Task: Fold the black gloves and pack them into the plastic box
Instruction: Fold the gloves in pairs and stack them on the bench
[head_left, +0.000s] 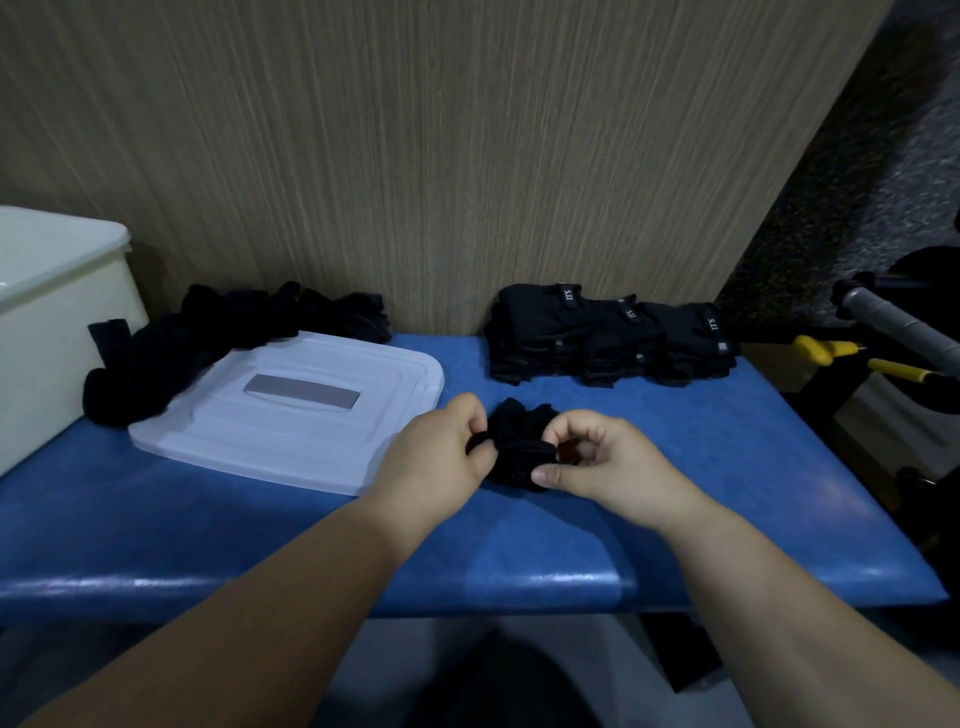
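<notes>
Both hands are pinching one bunched black glove (519, 447) on the blue table (675, 519): left hand (441, 452) gripping its left end, right hand (597, 462) its right; long axis lying side-to-side between them.

My left hand (441, 452): bare, no glove, no ring.
My right hand (597, 457): bare, short nails.
My forearms: uncovered, no sleeves or watch showing.

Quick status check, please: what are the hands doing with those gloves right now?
Left hand and right hand both pinching one black glove on the blue table. Folded stack waiting. Box left, lid off.
</notes>
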